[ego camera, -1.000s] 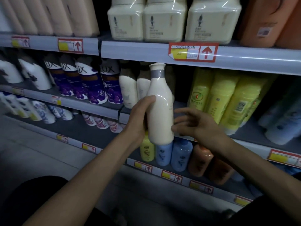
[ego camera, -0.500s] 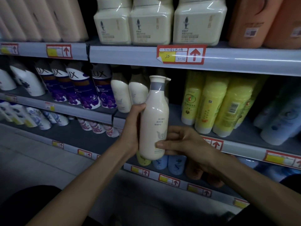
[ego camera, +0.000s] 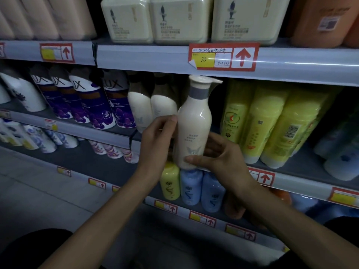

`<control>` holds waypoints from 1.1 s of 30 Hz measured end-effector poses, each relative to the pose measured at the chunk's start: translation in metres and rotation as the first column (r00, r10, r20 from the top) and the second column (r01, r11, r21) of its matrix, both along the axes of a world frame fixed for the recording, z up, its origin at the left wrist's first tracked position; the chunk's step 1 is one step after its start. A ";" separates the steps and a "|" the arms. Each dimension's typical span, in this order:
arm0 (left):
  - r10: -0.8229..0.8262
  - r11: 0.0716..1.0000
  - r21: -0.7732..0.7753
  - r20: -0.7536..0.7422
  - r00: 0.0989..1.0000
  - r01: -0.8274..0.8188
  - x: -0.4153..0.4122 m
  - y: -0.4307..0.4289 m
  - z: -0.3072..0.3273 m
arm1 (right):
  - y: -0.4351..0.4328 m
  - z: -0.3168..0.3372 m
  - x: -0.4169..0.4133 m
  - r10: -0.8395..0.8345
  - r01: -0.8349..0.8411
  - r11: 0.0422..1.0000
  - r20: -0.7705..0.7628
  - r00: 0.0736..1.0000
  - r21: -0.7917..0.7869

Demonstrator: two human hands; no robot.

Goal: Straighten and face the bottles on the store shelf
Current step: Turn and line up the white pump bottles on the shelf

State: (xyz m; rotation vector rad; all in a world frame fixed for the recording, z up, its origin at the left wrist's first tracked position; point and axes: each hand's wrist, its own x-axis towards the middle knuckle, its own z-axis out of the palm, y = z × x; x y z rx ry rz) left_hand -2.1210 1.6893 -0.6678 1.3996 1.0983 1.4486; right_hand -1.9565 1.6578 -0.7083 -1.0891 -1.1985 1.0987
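My right hand [ego camera: 219,160] is nearest, clenched round the lower body of the tall cream plastic bottle with a grey neck band [ego camera: 194,127], thumb across its front just under the small winged emblem. My left hand [ego camera: 157,138] grips the same bottle on its other side, a little higher, fingers [ego camera: 171,121] curled against its shoulder. The bottle is upright, printed face toward me, its base at the front lip of the grey metal shelf [ego camera: 303,181]; I cannot tell whether it stands on the lip or hangs just above it, since my right hand covers the base.

Just left of that bottle, two matching cream bottles with dark tops [ego camera: 149,109] stand further back (their labels turned partly aside, as far as I can judge). Just right of it are the yellow-green bottles [ego camera: 270,123]; one shows a barcode instead of its front. Well left of it, the purple and white LUX bottles [ego camera: 85,101] lean in a row.

I judge the job early: one bottle faced and not yet released, with the neighbours on both sides left to turn and line up.

The shelf behind the held bottle is black shadow, so I cannot count what is back there. The small print on its label is too blurred to read.
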 end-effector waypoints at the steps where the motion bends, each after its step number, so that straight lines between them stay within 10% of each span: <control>1: 0.009 1.000 0.001 -0.007 1.000 -0.009 -0.001 0.002 -0.002 | 0.005 -0.001 0.000 -0.036 0.036 0.999 0.009 0.999 0.005; 13: -0.070 0.997 -0.033 -0.055 0.996 0.068 0.002 0.012 -0.035 | 0.052 -0.013 -0.012 -0.318 0.310 0.946 0.086 0.944 0.093; 33: -0.047 0.968 -0.248 0.003 0.999 0.046 0.007 0.027 -0.046 | 0.061 -0.022 -0.006 -0.213 0.239 0.967 0.240 0.947 -0.085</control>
